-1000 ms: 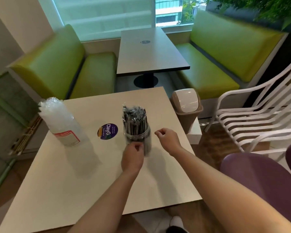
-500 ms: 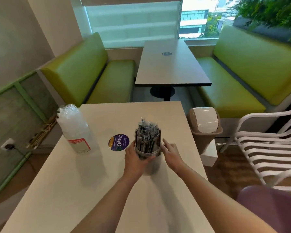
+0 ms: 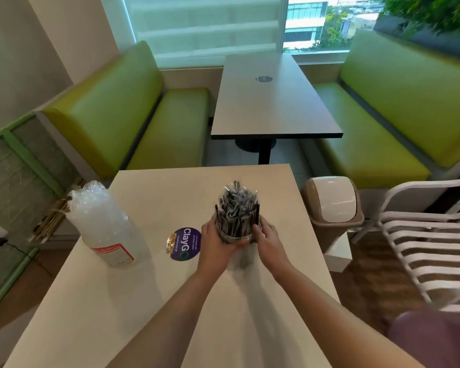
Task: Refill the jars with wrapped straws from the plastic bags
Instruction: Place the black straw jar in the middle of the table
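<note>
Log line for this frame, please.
step: grip jar | left hand: on jar | right hand: on jar | straws: fill jar | bag: on table, untouched

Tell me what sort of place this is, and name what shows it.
Most likely a café or fast-food dining area. Green booth benches flank a table by the window, a swing-lid bin stands beside the near table, and a jar packed with wrapped straws sits there.

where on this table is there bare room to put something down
The near table is bare in front of the forearms, and the far strip behind the jar. Crowded: the bag, sticker, left hand and right hand across the middle.
</note>
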